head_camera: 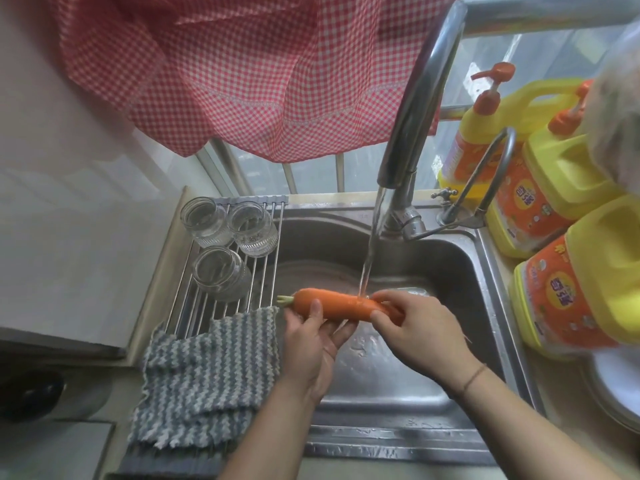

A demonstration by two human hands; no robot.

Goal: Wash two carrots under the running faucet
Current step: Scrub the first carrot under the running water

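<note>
Gripped by the left hand (311, 336) and right hand (420, 329) under the stream, the wet carrot (337, 306) could be dropped into the sink (460, 271).

The right hand (420, 329) hides the carrot's (332, 306) tip; the plate (620, 389) is cut off at right.

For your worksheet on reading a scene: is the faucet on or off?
On. A stream of water falls from the faucet spout onto the carrot held over the sink.
</note>
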